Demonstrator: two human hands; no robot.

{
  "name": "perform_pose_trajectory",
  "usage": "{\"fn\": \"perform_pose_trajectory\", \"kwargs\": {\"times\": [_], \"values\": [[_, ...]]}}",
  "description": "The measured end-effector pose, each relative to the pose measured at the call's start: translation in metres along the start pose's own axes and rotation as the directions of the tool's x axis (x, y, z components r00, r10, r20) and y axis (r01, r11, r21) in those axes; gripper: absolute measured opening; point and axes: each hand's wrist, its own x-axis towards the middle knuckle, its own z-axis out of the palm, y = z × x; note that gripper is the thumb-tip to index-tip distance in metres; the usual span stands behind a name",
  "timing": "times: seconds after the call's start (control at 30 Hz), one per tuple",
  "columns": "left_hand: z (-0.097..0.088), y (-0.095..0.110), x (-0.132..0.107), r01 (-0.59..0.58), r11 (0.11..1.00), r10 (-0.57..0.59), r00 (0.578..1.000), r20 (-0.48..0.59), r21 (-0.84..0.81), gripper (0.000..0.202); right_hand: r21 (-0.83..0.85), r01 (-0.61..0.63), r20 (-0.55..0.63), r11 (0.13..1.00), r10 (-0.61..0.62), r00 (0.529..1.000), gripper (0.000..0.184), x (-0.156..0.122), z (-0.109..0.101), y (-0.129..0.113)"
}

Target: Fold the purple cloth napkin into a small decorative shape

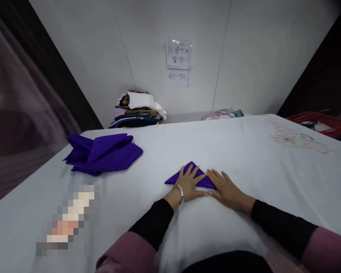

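A small purple napkin, folded into a triangle with its peak pointing away from me, lies on the white-covered table. My left hand rests flat on its middle with the fingers spread, a silver bracelet at the wrist. Stretched out at the triangle's right corner, my right hand touches the cloth there with its fingertips. Both thumbs meet, or nearly so, at the near edge. More purple cloth sits in a loose, creased heap at the left rear of the table.
Folded clothes are stacked behind the table, with more fabric right of them. A red basket stands at the far right. Handwritten papers hang on the wall. A blurred-out patch covers something at the left front.
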Motion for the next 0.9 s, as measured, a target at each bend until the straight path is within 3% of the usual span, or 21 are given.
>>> {"fn": "perform_pose_trajectory", "kwargs": {"times": [0.17, 0.27, 0.37, 0.5, 0.7, 0.9], "values": [[-0.001, 0.000, 0.000, 0.003, 1.000, -0.003, 1.000, -0.003, -0.002, 0.076, -0.011, 0.073, 0.036, 0.997, -0.073, 0.997, 0.071, -0.032, -0.008, 0.010], [-0.002, 0.001, 0.000, 0.010, 1.000, -0.010, 1.000, 0.015, -0.011, 0.077, 0.026, 0.020, 0.119, 0.999, -0.023, 0.993, 0.071, -0.035, -0.022, 0.018], [-0.002, 0.001, 0.000, 0.009, 1.000, -0.009, 1.000, 0.014, -0.012, 0.077, 0.078, -0.085, 0.081, 0.993, 0.078, 0.994, 0.070, -0.016, -0.039, 0.014], [-0.002, 0.001, 0.000, 0.001, 1.000, -0.001, 1.000, 0.011, 0.000, 0.076, 0.200, -0.045, 0.039, 0.979, 0.038, 0.999, 0.070, 0.029, -0.050, -0.010], [-0.001, 0.001, 0.001, -0.031, 1.000, 0.030, 0.999, -0.030, -0.007, 0.083, 0.357, 0.047, 0.123, 0.933, -0.097, 0.988, 0.072, 0.090, -0.037, -0.027], [0.002, 0.002, 0.001, -0.020, 0.999, 0.018, 0.998, -0.057, -0.039, 0.083, 0.395, 0.079, 0.127, 0.915, -0.139, 0.982, 0.069, 0.103, -0.016, -0.020]]}}
